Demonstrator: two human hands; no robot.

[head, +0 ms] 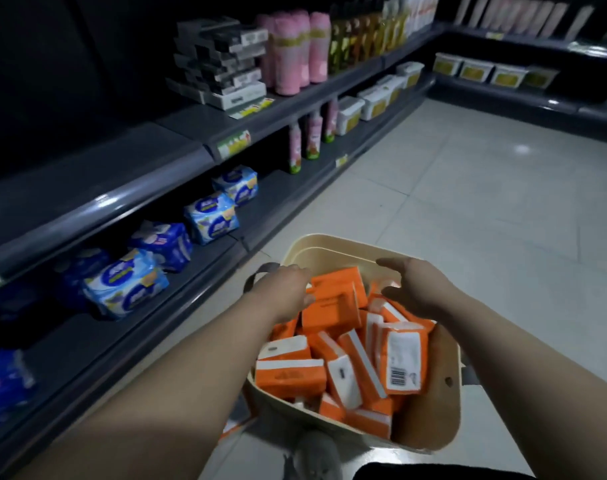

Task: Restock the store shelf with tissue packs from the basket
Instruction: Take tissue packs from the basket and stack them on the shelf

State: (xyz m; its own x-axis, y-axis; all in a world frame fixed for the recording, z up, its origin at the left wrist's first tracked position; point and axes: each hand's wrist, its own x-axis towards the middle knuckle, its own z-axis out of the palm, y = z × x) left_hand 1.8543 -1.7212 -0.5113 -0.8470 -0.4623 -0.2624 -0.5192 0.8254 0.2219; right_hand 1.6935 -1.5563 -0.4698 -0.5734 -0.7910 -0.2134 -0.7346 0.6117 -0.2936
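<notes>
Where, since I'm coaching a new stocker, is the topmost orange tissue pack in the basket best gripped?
By its side edges, from above: the orange tissue pack lies broad face up atop the pile at the basket's far end. The left hand sits at its left edge; the right hand hovers open on its right.

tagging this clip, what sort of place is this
Most likely a small shop aisle: dark shelves with price tags, rows of pink bottles, and a basket of orange tissue packs.
</notes>
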